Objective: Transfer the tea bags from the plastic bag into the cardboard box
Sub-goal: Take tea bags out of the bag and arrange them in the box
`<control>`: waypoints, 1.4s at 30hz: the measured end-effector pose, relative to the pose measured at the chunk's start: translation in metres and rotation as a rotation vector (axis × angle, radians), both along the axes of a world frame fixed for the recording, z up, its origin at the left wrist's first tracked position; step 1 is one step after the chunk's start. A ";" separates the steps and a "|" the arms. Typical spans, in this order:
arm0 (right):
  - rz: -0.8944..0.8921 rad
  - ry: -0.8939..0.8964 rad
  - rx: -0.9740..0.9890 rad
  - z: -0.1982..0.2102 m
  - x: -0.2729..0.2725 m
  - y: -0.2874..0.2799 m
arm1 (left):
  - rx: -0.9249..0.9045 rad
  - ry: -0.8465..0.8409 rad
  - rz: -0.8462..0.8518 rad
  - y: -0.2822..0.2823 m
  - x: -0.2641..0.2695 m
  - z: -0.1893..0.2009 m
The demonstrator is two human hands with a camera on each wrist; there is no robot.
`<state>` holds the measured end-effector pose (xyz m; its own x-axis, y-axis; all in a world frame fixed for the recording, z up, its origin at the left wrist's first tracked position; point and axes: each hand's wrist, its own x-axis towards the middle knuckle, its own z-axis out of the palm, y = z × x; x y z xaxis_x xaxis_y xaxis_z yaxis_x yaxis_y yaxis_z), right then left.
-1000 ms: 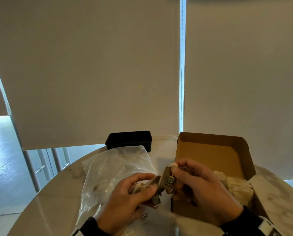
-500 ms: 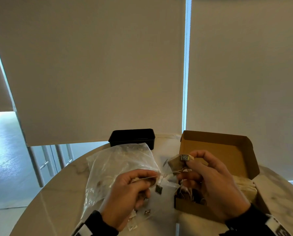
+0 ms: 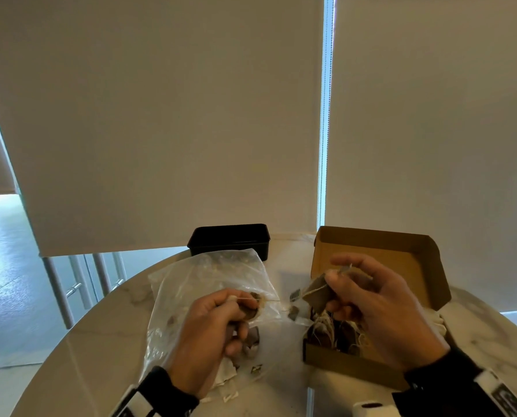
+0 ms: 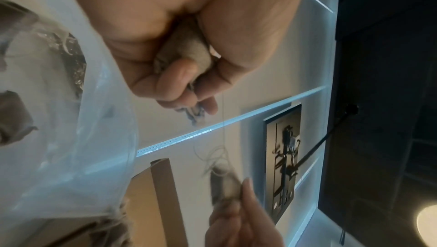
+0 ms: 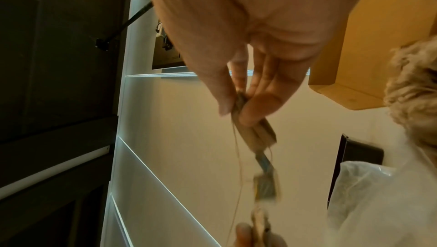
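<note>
Holding a tea bag (image 3: 316,293) up over the box (image 3: 374,254), the right hand (image 3: 380,305) pinches it between thumb and fingers. The left hand (image 3: 212,332) is curled tight around another tea bag (image 4: 187,52), just above the plastic bag (image 3: 203,281). Thin strings run between the two hands. The box sits at 3 o'clock from the plastic bag, with more tea bags inside.
</note>
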<state>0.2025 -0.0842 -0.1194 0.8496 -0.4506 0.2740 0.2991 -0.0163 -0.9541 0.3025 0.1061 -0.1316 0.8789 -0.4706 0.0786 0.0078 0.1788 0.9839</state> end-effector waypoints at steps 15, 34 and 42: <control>-0.041 0.233 -0.299 0.003 -0.009 -0.022 | -0.448 0.115 0.150 0.031 0.033 0.011; -0.264 -0.098 0.015 0.015 -0.017 -0.025 | -0.037 -0.199 0.298 0.028 0.038 -0.004; -0.330 -0.094 -0.189 0.010 -0.015 -0.025 | -0.207 -0.191 0.311 0.026 0.033 0.003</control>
